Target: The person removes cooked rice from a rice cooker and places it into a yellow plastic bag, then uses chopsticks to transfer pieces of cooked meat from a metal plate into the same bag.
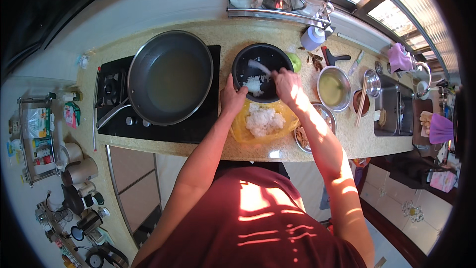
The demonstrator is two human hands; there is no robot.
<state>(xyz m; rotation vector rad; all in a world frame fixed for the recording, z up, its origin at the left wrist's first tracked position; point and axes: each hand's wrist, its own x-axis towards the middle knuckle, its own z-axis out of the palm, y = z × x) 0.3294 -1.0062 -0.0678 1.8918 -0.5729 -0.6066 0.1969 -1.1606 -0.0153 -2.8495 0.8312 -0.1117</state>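
Note:
My left hand (233, 96) grips the near left rim of a dark cooking pot (243, 65), its thumb over the edge. In my right hand (288, 86) is a pale rice paddle (259, 66), slightly blurred, whose blade reaches into the pot. A clump of white rice (254, 85) lies on the pot's bottom, with loose grains around it. Directly in front of the pot, a larger mound of cooked rice (264, 120) rests on a yellow plastic bag (241, 134). Beneath my right forearm stands a metal bowl of food (303, 138), partly hidden.
A large frying pan (174, 82) with a little liquid sits on the black gas hob (215, 93) at left. Rightward are a steel bowl of yellowish liquid (333, 88), chopsticks (360, 102) across a small bowl, and the sink (392, 126). A green fruit (295, 62) touches the pot's right side.

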